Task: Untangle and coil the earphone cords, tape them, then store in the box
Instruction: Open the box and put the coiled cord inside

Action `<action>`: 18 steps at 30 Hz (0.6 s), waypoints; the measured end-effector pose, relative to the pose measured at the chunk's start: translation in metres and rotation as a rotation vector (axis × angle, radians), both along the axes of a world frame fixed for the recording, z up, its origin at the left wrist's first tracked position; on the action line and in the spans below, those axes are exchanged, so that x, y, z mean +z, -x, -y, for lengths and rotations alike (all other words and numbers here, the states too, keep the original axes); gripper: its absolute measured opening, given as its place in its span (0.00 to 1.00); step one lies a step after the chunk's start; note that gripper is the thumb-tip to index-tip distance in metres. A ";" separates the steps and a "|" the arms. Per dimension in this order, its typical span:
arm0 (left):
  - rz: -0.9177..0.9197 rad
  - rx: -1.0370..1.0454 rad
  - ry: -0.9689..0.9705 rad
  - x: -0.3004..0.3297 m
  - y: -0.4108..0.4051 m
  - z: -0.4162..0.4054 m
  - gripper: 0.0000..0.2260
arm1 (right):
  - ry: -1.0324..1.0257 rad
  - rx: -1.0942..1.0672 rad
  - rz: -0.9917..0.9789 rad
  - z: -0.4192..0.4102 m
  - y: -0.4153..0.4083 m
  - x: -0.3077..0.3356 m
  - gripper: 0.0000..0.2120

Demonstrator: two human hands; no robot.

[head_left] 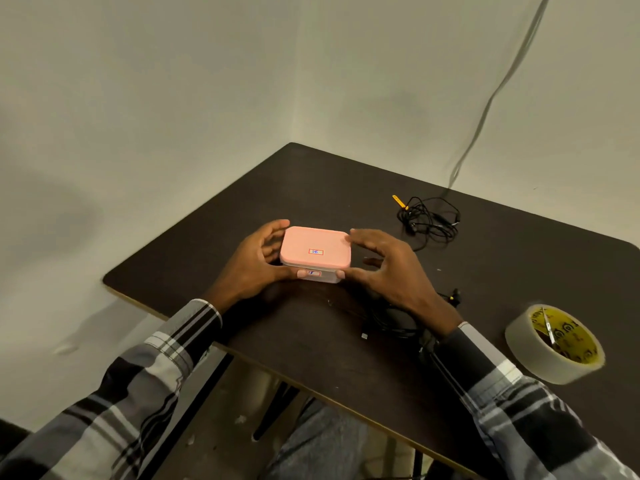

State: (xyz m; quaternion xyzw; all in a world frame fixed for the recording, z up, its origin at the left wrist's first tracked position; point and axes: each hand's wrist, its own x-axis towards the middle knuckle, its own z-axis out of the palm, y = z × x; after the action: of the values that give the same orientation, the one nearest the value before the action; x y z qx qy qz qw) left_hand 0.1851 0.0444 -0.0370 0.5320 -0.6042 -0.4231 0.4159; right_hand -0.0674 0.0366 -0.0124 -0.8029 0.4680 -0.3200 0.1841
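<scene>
Head view shows both hands, left hand [252, 261] and right hand [384, 265], gripping the closed box [313, 245] with curled fingers, while the far earphone cords [427, 220] lie tangled and the tape roll [554, 344] untouched.

Both forearms, in black, grey and white plaid sleeves, reach forward and angle inward toward each other. The left hand [254, 263] has its thumb stretched along the near side of a small white plastic box with a pink lid [314, 249] and its fingers curled round the left end. The right hand [388, 268] cups the right end, thumb at the near corner, index finger on the lid's far corner.
</scene>
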 end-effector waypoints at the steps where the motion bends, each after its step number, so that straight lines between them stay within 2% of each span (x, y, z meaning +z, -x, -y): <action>1: 0.001 -0.008 -0.005 0.000 0.000 0.000 0.42 | -0.043 0.032 -0.009 0.002 0.001 0.002 0.30; 3: -0.004 -0.010 -0.003 0.001 0.000 -0.001 0.42 | -0.135 0.104 -0.027 0.008 0.002 0.005 0.31; 6: -0.007 0.005 0.004 0.003 0.001 -0.004 0.44 | -0.176 0.148 -0.050 0.015 0.001 0.007 0.27; 11: -0.028 0.010 0.013 0.001 0.001 -0.003 0.46 | -0.176 0.167 0.158 0.023 0.003 0.015 0.15; 15: -0.038 0.005 0.020 0.000 0.001 -0.002 0.49 | -0.123 0.026 0.312 0.041 -0.003 0.015 0.08; 18: -0.037 0.011 0.032 0.000 0.001 -0.001 0.48 | -0.101 -0.097 0.357 0.060 -0.012 0.010 0.07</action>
State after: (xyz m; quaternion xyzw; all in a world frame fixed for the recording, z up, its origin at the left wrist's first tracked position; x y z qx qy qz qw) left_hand 0.1841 0.0450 -0.0367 0.5206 -0.6000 -0.4210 0.4379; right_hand -0.0558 -0.0231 -0.0021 -0.6997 0.4816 -0.4419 0.2885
